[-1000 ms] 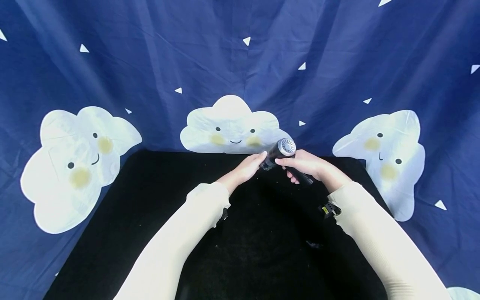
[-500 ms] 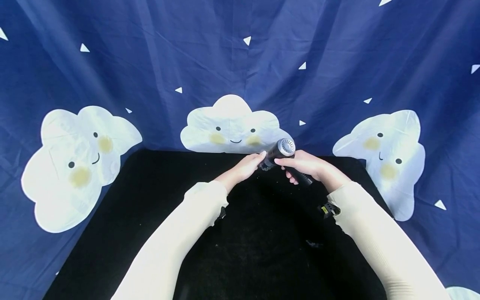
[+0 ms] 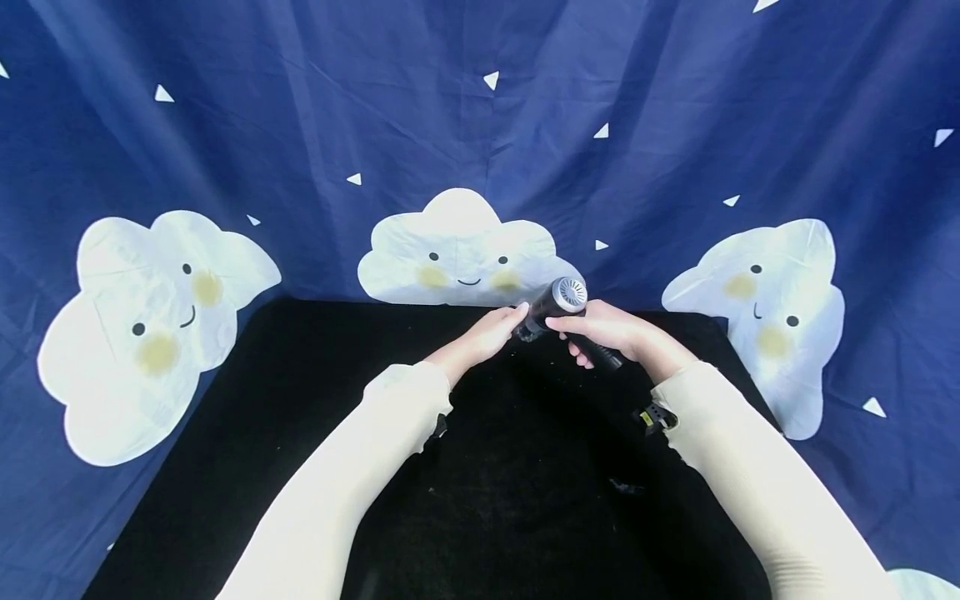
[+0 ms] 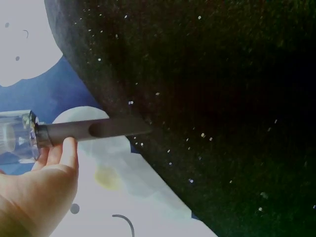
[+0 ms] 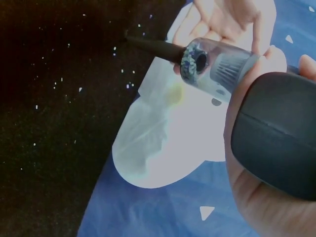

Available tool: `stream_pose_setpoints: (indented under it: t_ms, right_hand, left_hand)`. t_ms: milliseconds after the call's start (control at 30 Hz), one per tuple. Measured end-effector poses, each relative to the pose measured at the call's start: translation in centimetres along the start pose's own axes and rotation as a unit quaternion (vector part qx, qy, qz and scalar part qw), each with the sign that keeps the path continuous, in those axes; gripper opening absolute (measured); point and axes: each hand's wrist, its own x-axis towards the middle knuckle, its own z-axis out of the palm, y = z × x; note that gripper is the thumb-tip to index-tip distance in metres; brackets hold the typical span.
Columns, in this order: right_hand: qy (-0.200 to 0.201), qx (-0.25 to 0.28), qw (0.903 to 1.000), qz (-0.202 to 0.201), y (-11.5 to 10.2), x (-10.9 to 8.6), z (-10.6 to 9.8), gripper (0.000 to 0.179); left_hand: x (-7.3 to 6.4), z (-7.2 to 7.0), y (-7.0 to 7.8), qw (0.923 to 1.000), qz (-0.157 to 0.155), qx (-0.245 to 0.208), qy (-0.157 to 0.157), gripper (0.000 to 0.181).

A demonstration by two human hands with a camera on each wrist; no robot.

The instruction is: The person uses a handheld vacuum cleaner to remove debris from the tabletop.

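Observation:
Over the far part of the black cloth, both hands hold a handheld vacuum cleaner point(image 3: 546, 310) with a silver vented end. My right hand point(image 3: 609, 327) grips it by its dark handle point(image 5: 276, 133), whose rounded end fills the right wrist view's edge. The left hand point(image 3: 489, 332) holds the front, fingers under the root of the dark slanted nozzle point(image 4: 89, 130). Grey bits ring the inside of the clear dust cup point(image 5: 210, 66), and a pleated filter point(image 5: 229, 69) shows through it. In the left wrist view the nozzle tip overlaps the cloth.
Pale specks point(image 4: 202, 135) lie scattered over the black cloth point(image 3: 480, 500). A faint crinkled patch point(image 3: 626, 487) shows nearer on the right. Behind the far edge hangs a blue curtain point(image 3: 420, 100) with smiling clouds. Camera mounts point(image 3: 654, 418) sit at the wrists.
The head view has shifted very slightly, so everything sits a little further left. Both hands keep the same hold on the handheld vacuum cleaner.

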Motion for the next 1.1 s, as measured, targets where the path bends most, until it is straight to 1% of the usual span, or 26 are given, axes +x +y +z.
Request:
stream_pose_setpoints:
  t_ms: [133, 333, 533, 733, 833, 1000, 1100]
  right_hand:
    - [-0.002, -0.006, 1.0000, 0.002, 0.1, 0.1, 0.0, 0.045]
    - [0.004, -0.029, 0.9996, 0.004, -0.3, -0.4, -0.5, 0.045]
    - [-0.006, -0.040, 0.9991, 0.011, -0.6, -0.9, -0.9, 0.046]
    - [-0.005, -0.049, 0.9987, 0.010, -0.7, -1.2, -1.3, 0.046]
    - [-0.003, -0.056, 0.9984, 0.011, -0.7, -1.1, -1.2, 0.046]
    - [0.011, -0.061, 0.9980, 0.005, -0.6, -1.2, -1.2, 0.047]
    - [0.012, -0.063, 0.9979, 0.005, -0.5, -1.2, -1.2, 0.047]
  left_hand:
    - [-0.1, 0.2, -0.3, 1.0000, 0.005, -0.001, 0.007, 0.061]
    - [0.1, 0.7, 0.0, 0.9991, 0.012, -0.040, -0.008, 0.062]
    - [0.2, 1.2, 0.1, 0.9979, 0.012, -0.061, -0.019, 0.062]
    - [0.3, 1.6, 0.5, 0.9959, 0.017, -0.086, -0.025, 0.061]
    - [0.3, 1.6, 0.4, 0.9957, 0.019, -0.087, -0.023, 0.061]
    - [0.5, 1.8, 0.5, 0.9963, 0.033, -0.080, -0.004, 0.060]
    - [0.5, 1.9, 0.7, 0.9966, 0.030, -0.076, -0.003, 0.060]
